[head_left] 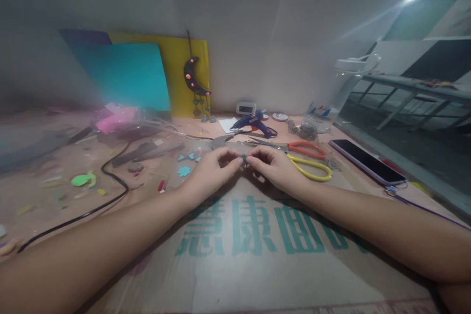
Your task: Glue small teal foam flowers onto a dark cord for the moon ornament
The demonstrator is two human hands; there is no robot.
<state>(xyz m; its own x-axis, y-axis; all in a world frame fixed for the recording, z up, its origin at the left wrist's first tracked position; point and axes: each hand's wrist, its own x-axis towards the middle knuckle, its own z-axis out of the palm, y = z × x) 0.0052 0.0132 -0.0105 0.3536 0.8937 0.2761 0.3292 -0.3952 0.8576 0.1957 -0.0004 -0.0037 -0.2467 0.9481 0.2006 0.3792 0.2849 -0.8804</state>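
Observation:
In the middle of the table my left hand and my right hand meet fingertip to fingertip. Between them they pinch a small dark grey-green piece, too small for me to tell its kind. Just beyond my right hand lie yellow-handled scissors and orange-handled pliers. Left of my left hand are a light-blue flower cutout and several small blue pieces. A blue glue gun rests behind both hands.
A dark moon ornament hangs before yellow and blue sheets. At right are a phone, grey cord and a clear tub. A black cable crosses the left side among scattered scraps.

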